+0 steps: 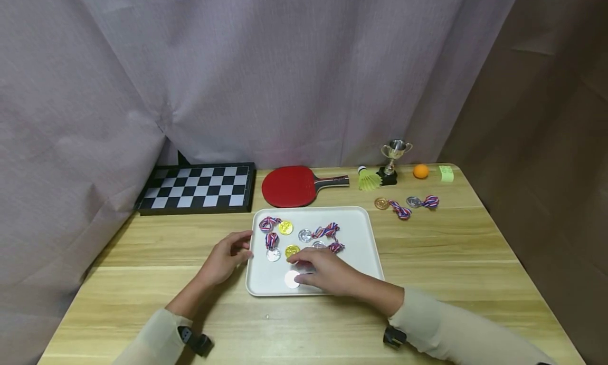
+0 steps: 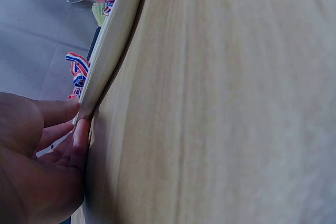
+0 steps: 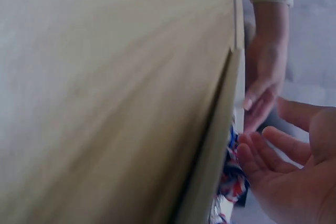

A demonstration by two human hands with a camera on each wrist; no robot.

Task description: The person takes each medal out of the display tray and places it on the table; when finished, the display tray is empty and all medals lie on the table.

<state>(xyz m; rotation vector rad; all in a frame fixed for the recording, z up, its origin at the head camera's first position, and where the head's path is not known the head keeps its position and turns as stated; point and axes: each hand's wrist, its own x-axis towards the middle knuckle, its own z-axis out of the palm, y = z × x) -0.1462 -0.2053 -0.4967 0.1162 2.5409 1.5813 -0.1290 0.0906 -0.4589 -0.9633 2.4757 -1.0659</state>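
A white tray (image 1: 370, 238) lies on the table with several gold and silver medals on striped ribbons. My left hand (image 1: 225, 259) is at its left rim, fingertips touching the edge with relaxed fingers. Over the tray's front half hovers my right hand (image 1: 330, 272), thumb and fingers spread apart. Its index fingertip overlaps a gold medal (image 1: 292, 250), and the thumb tip overlaps a bright, glaring silver medal (image 1: 292, 279). Part of a striped ribbon (image 3: 232, 174) shows beside the right fingers in the right wrist view. Another silver medal (image 1: 273, 255) lies nearer the left hand.
Behind the tray are a checkered board (image 1: 199, 188) and a red table tennis paddle (image 1: 290, 186). Farther right stand a shuttlecock (image 1: 369, 179), a trophy cup (image 1: 395, 151), an orange ball (image 1: 420, 171) and green notes (image 1: 446, 173). A bronze-coloured medal (image 1: 381, 203) and a silver one (image 1: 414, 201) lie outside the tray.
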